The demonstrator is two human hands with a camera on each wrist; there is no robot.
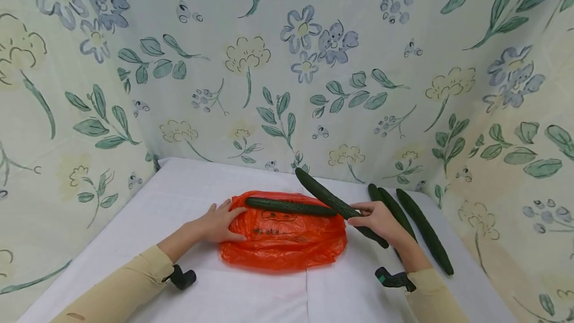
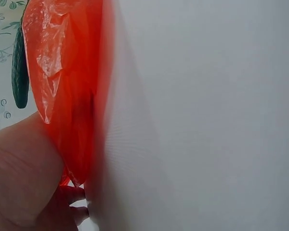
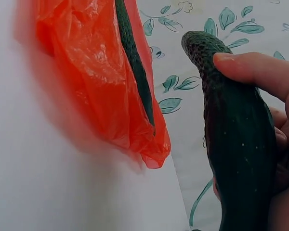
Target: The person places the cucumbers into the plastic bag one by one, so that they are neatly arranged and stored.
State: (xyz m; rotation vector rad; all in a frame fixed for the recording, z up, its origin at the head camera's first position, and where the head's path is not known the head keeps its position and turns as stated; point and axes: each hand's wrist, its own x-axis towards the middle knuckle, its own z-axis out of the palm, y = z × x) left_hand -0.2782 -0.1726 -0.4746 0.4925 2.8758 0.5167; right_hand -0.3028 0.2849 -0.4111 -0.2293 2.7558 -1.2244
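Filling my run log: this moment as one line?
left hand: presses orange bag | right hand: holds cucumber | one cucumber on bag

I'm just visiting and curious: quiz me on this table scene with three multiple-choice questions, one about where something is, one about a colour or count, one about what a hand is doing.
1. Where does the cucumber that no hand holds, nearest the left hand, lie?
A. on the orange bag
B. on the floor
C. in a bowl

2. How many cucumbers show in the head view?
A. two
B. four
C. seven

3. What is the right hand doing?
A. resting flat and empty
B. gripping a cucumber
C. holding scissors

Answers:
1 A: the lying cucumber rests on top of the orange bag, which the left hand touches.
2 B: one on the bag, one held, two on the table.
3 B: the right hand curls round the held cucumber.
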